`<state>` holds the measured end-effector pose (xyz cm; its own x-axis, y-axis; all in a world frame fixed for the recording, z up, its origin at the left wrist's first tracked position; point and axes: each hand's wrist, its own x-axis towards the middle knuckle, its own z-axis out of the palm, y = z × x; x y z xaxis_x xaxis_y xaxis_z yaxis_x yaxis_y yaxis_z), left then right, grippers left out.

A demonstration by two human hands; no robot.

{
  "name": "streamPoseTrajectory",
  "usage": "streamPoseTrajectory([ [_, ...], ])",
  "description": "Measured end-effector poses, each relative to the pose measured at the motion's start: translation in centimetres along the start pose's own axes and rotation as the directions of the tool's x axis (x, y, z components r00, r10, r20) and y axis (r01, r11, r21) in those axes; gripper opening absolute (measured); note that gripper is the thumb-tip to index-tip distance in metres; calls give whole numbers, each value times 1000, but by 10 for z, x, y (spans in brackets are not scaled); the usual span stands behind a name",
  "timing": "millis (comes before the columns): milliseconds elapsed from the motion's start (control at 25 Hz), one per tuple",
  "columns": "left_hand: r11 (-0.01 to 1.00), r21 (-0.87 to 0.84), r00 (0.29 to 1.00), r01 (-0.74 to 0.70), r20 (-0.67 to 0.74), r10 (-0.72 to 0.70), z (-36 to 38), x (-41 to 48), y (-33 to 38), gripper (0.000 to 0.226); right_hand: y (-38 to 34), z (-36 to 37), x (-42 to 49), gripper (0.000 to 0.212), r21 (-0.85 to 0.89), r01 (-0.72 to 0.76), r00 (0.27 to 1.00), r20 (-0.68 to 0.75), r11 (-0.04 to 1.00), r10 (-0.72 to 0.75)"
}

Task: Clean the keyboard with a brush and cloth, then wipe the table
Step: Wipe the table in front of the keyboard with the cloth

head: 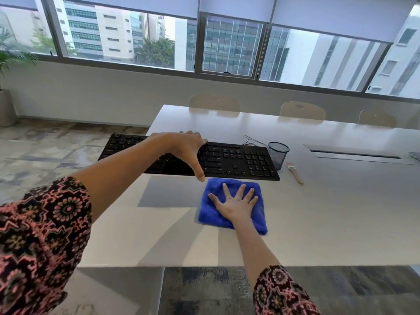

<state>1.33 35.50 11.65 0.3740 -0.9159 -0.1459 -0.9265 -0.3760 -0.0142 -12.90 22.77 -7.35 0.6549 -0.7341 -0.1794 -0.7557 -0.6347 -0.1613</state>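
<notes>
A black keyboard (238,159) is held slightly above the white table (329,212), casting a shadow beneath it, and its left end reaches past the table's left edge. My left hand (184,148) grips its middle, fingers over the far edge and thumb at the near edge. A folded blue cloth (260,223) lies on the table just in front of the keyboard. My right hand (236,201) presses flat on the cloth with fingers spread. A wooden-handled brush (295,172) lies on the table to the right of the keyboard.
A dark mesh cup (278,155) stands at the keyboard's right end, with a thin cable (248,139) behind it. A cable slot (356,154) is set in the table farther right. Three pale chairs (214,103) line the far side. The near table edge is close to me.
</notes>
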Motion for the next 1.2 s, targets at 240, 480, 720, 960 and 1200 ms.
streamPoseTrajectory([
  [240,1000,-17,999,-25,20,25,3,8,0,119,-40,24,-47,83,-55,214,977,-3,975,-214],
  [480,999,-5,998,-54,16,54,6,30,-1,123,53,20,-59,86,-15,-70,993,-101,997,68],
  [720,997,-13,997,-75,26,76,-3,49,-2,123,140,-1,-31,87,32,-333,936,-109,943,334],
  [960,1000,-23,999,-16,46,17,-10,63,0,119,125,-17,27,84,4,-225,972,-74,974,225],
  [1200,998,-40,998,58,14,-57,-24,79,-12,116,82,-6,45,71,-88,271,960,-51,959,-276],
])
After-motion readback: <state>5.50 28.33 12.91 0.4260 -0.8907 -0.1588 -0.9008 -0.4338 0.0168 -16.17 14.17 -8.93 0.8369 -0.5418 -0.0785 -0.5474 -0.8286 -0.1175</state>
